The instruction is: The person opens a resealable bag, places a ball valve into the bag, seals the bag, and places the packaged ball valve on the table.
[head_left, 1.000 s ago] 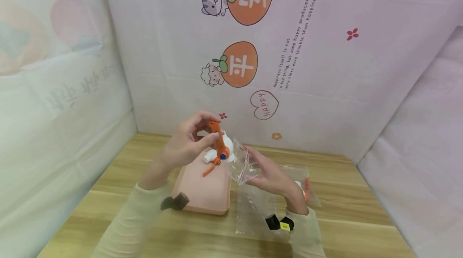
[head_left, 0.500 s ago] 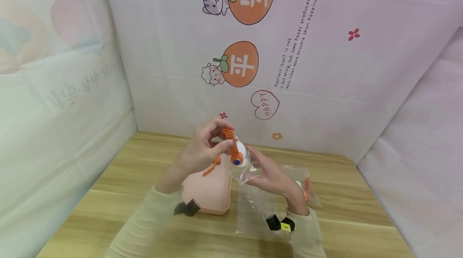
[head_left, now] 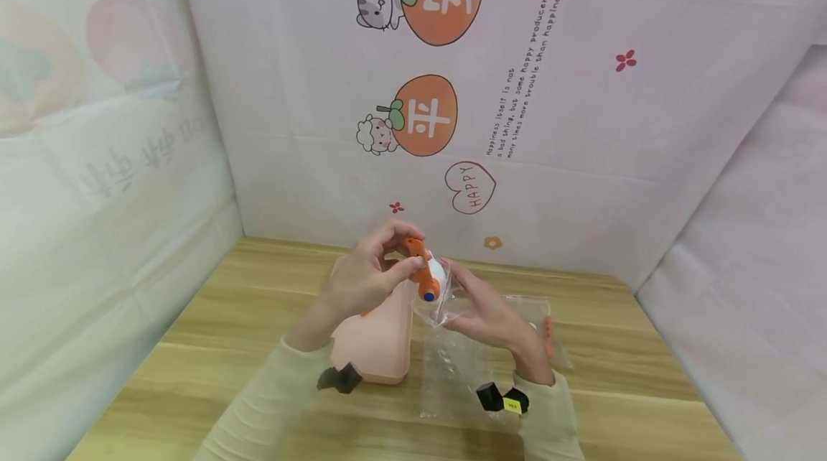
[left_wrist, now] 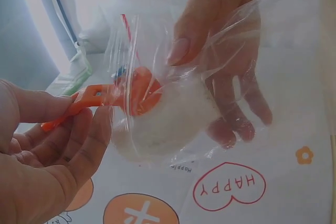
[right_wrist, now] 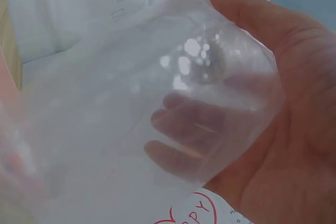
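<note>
My left hand point(head_left: 365, 278) pinches the flat orange handle point(head_left: 418, 263) of a small orange-and-white plastic thing between thumb and fingers. At its joint is a blue round spot, and its rounded white part point(head_left: 436, 273) sits inside the mouth of a clear zip bag point(left_wrist: 173, 98). The left wrist view shows the orange end inside the bag too, with the grip portion outside. My right hand point(head_left: 487, 314) holds the bag near its opening, the thumb on the near side and the fingers seen through the film. The thing's exact kind is unclear.
A pink tray point(head_left: 375, 346) lies below my left hand, with a bit of an orange piece point(head_left: 367, 312) showing in it. Under my right arm, a clear bag point(head_left: 455, 375) lies flat on the wooden table. Farther right, another bag has an orange strip point(head_left: 548, 335) in it.
My left hand has moved right and slightly down, bringing the orange-and-white thing from beside the bag into its mouth. The right hand stays nearly in place with the bag.
</note>
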The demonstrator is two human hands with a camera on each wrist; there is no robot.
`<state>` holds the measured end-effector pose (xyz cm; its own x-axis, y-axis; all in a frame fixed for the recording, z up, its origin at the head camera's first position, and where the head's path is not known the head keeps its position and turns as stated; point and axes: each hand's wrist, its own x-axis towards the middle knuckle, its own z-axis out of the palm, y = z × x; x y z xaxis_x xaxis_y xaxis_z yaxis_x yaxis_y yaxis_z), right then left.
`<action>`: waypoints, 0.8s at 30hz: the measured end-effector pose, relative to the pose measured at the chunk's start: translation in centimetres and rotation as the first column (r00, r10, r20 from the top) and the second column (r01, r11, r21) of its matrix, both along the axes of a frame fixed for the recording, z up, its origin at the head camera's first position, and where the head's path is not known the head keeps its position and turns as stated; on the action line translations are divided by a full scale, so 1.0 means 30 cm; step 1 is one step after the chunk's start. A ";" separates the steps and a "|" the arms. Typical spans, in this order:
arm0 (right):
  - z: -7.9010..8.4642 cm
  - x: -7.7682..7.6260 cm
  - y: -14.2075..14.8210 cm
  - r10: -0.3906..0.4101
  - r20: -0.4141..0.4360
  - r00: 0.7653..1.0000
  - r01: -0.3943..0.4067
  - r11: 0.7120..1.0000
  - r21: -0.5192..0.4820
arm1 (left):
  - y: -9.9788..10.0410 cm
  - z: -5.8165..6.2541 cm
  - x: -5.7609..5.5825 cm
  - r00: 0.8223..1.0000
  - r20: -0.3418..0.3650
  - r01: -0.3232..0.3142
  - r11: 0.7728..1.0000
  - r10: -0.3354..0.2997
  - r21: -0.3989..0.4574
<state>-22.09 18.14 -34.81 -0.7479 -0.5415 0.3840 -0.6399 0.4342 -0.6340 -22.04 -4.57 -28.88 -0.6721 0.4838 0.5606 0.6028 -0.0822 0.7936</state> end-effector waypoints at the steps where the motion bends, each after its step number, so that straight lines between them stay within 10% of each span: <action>1: 0.003 0.003 0.000 -0.002 0.004 1.000 0.002 1.000 0.000 | 0.004 -0.003 0.000 1.000 -0.005 0.001 1.000 -0.001 0.002; 13: 0.100 0.087 -0.035 -0.001 -0.024 1.000 0.001 1.000 -0.028 | 0.050 -0.025 0.006 0.976 -0.178 -0.139 0.987 0.124 -0.077; 24: 0.096 0.086 -0.037 0.027 -0.074 0.997 -0.034 0.995 -0.094 | 0.072 -0.034 0.002 0.915 -0.359 -0.248 0.958 0.183 -0.145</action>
